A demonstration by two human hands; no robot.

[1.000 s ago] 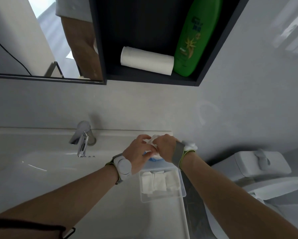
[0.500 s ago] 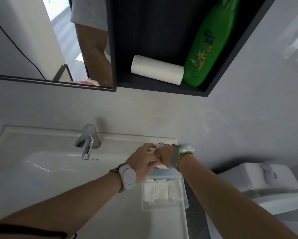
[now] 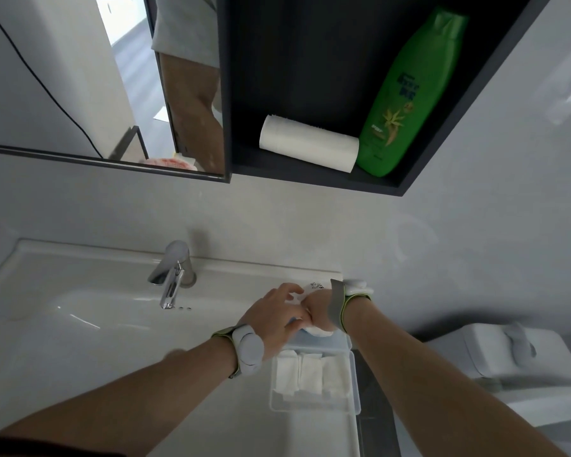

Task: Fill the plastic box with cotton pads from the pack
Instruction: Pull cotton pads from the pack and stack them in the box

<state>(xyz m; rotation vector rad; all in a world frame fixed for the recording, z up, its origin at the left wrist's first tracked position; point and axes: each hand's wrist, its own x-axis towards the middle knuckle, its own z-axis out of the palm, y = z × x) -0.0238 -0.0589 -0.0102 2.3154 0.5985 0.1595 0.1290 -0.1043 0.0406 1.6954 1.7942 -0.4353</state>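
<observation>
A clear plastic box (image 3: 314, 406) lies open on the right end of the sink counter, with folded white cotton pads (image 3: 310, 374) in its far half. Just beyond it both hands meet over the pack of cotton pads (image 3: 315, 287), a white pack with printed letters, mostly hidden. My right hand (image 3: 318, 313) is curled round the pack from the right. My left hand (image 3: 274, 316) comes in from the left, its fingers at the pack's near end where white pads (image 3: 320, 332) show. Both wrists wear grey bands.
A chrome tap (image 3: 172, 275) stands behind the white sink basin (image 3: 79, 318) to the left. Above hang a mirror (image 3: 79, 77) and a dark shelf (image 3: 310, 174) holding a paper roll (image 3: 307, 143) and a green bottle (image 3: 406, 94). A toilet cistern (image 3: 515, 354) sits at right.
The view has tilted up slightly, so the hands and box sit lower in the frame. Both hands stay on the pack; the left hand's fingers have spread a little.
</observation>
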